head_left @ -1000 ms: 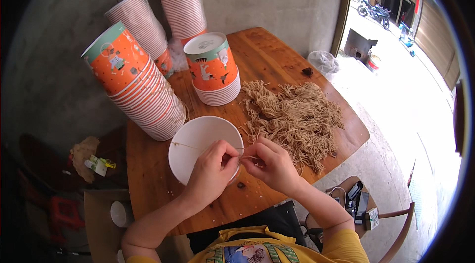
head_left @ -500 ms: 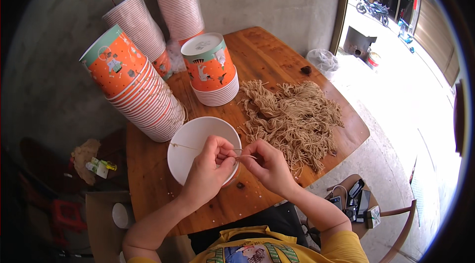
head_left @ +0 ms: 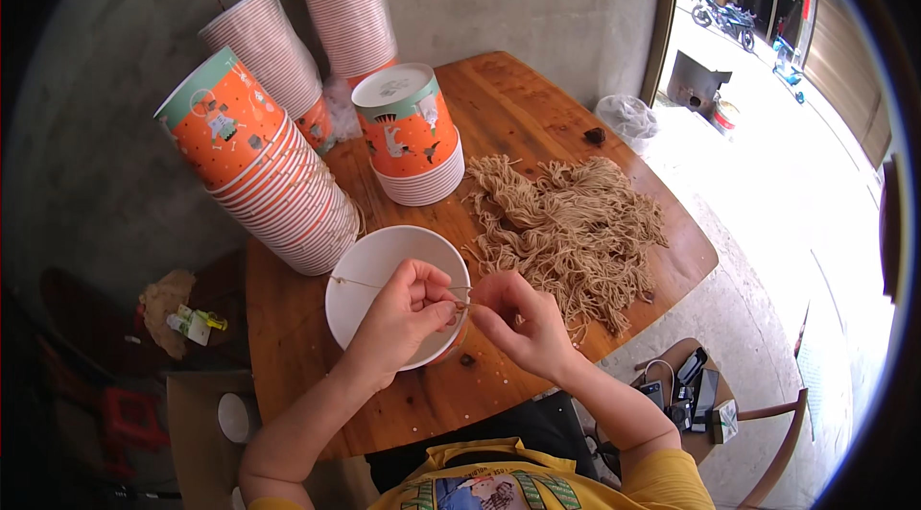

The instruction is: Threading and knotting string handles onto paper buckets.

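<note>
An upright white paper bucket (head_left: 369, 256) stands near the table's front, its mouth facing up. A thin tan string (head_left: 357, 282) is knotted at its left rim and stretches across the mouth. My left hand (head_left: 408, 318) is over the bucket, thumb and fingers pinched on the string. My right hand (head_left: 526, 323) is just past the right rim, also closed in a pinch on the string. The fingertips of both hands nearly meet at that rim; the exact loop between them is too small to make out. Right of the bucket lies a loose heap of tan strings (head_left: 571, 232).
A leaning stack of orange-and-green buckets (head_left: 278, 174) stands left, and a shorter upside-down stack (head_left: 413, 141) behind. Two plastic-wrapped stacks (head_left: 350, 11) rest by the wall. Right of the wooden table (head_left: 480, 97), a chair (head_left: 693, 371) holds small devices. A cardboard box (head_left: 197, 414) sits lower left.
My right fingers have moved slightly left, toward my left fingertips. The string's end that stuck out by the right thumb is now drawn in between the fingers.
</note>
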`<state>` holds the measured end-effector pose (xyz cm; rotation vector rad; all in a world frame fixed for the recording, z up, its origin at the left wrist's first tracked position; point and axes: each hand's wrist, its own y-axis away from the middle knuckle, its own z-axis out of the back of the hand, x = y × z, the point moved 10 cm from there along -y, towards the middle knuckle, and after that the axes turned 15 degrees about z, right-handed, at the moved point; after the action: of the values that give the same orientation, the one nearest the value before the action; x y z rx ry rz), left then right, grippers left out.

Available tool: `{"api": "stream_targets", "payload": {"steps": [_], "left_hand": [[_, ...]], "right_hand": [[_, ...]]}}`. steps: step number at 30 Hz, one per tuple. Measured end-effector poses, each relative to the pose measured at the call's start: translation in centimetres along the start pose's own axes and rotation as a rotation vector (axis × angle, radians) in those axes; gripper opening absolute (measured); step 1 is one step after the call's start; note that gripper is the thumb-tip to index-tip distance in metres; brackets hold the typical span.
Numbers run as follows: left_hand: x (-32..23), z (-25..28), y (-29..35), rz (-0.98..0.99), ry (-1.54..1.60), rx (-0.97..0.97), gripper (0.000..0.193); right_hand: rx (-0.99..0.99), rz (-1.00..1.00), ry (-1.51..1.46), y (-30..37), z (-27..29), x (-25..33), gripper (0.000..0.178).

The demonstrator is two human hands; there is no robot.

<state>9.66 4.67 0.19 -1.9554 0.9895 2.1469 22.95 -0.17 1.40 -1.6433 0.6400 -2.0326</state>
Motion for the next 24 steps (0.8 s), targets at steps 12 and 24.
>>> {"api": "stream_targets", "payload": {"steps": [12,24], "left_hand": [[0.0,0.0,-0.1,0.008,0.023,0.018,0.024],[-0.1,-0.9,0.0,-0.139,-0.169,0.009,0.028]], "right_hand": [[0.05,0.409,0.385,-1.0,-0.5,2.8,0.015],[0.009,0.033,0.026,-0.1,-0.9,-1.1,0.01]]}}
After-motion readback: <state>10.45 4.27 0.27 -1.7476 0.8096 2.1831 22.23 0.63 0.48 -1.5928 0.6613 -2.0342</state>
